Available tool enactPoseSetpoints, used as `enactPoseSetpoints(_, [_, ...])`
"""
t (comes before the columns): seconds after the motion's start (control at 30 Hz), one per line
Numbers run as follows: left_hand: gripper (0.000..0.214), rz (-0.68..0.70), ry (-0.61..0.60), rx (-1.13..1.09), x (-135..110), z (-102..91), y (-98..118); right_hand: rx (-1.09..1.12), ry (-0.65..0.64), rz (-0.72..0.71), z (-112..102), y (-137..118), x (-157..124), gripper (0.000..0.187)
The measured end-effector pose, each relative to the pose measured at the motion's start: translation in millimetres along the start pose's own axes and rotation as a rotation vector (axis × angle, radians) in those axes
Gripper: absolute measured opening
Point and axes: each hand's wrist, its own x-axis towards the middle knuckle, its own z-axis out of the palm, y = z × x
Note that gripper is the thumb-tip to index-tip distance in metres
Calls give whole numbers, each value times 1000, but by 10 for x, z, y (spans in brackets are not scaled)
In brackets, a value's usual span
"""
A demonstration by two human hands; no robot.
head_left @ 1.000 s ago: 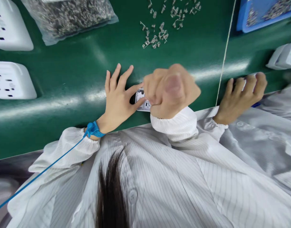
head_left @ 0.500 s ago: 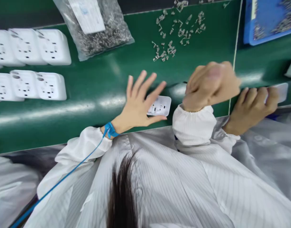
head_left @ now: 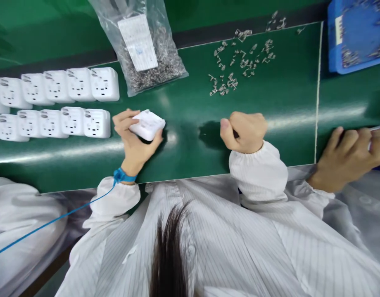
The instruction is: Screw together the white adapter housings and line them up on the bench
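My left hand (head_left: 134,142), with a blue band at its wrist, grips a white plastic socket housing (head_left: 148,123) between thumb and fingers. The housing is tilted above the green bench, just right of the rows of similar housings. My right hand (head_left: 246,131) is curled closed over the bench, right of the middle. Whatever it may hold is hidden inside the fingers. Beyond it lie small loose metal parts (head_left: 248,64), some of them bent clips or springs.
White socket housings (head_left: 97,123) stand in two rows at left. A clear bag (head_left: 159,62) of metal parts lies behind, and a blue tray (head_left: 334,49) of metal parts at far right. Another person's hand (head_left: 347,156) works at the right edge. A blue cord (head_left: 53,220) trails from my left wrist.
My left hand, spread over the housing before, has closed on it and carried it left. My right hand stays closed and has moved slightly left. The view has shifted, showing more housings.
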Motion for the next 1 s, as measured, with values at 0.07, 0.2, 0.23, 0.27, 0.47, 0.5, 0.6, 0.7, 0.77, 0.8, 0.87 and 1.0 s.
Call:
enactPoseSetpoints(0.07, [36,-86,-102,169,-76,-185,-154,-199,68,-165,211,118,14,47])
enactPoseSetpoints(0.2, [31,-186,-170,392,-181,-362,-271,-456,70,-323,299,193,-44,40])
enactPoseSetpoints(0.23, [34,-203,-167,431,-183,-371,-264,-476,52,-326,292,177,-51,40])
enactPoseSetpoints(0.27, [36,-229,-172,464,-180,-371,-245,-490,25,-318,284,157,-53,41])
enactPoseSetpoints(0.47, [43,-124,-182,434,-255,-209,-62,-497,-151,-208,285,121,-61,43])
enactPoseSetpoints(0.5, [40,-33,-204,394,-276,-148,-35,-489,-157,-202,288,125,-67,44])
enactPoseSetpoints(0.6, [36,248,-389,245,-259,60,40,-474,-178,-190,297,130,-82,46])
enactPoseSetpoints(0.7, [41,438,-712,108,-117,230,109,-489,-242,-203,309,110,-84,48])
enactPoseSetpoints(0.77, [48,467,-826,98,-20,295,142,-488,-292,-198,317,80,-77,48])
enactPoseSetpoints(0.8, [54,468,-828,119,12,314,153,-483,-305,-186,317,62,-71,48])
enactPoseSetpoints(0.87, [67,475,-807,160,36,333,169,-473,-303,-152,307,26,-58,46])
enactPoseSetpoints(1.0, [74,479,-804,214,-3,348,200,-473,-254,-95,228,25,-26,41])
